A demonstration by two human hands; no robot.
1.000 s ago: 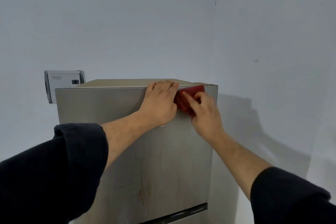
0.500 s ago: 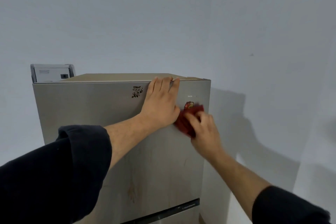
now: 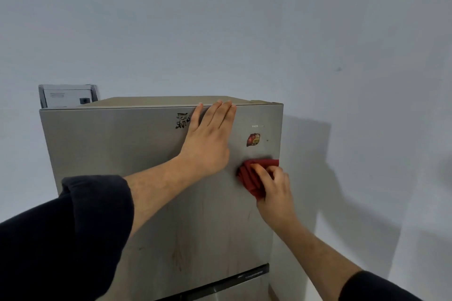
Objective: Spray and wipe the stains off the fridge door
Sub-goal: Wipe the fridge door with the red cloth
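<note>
Fridge door (image 3: 137,178), brushed silver metal, fills the middle of the view against a pale blue-grey wall (image 3: 220,32), and the wipe is on at its upper right. Right hand (image 3: 276,190) curls its fingers round a bunched red cloth (image 3: 252,178) and presses it to the metal, just below a small red-and-yellow sticker (image 3: 253,140) near the door's right edge. Left hand (image 3: 208,144) lies flat and holds nothing, fingers straight and together, tips at the top edge. That's a brace, I'd say, steadying the door against the rubbing. Now the surface: a dark patchy mark (image 3: 182,121) sits just beside that flat hand, and lower down a faint brownish streak (image 3: 177,256) runs toward the dark strip (image 3: 232,281) at the door's foot. Both look unwiped. A white box (image 3: 68,96) peeks out behind the top left corner.
</note>
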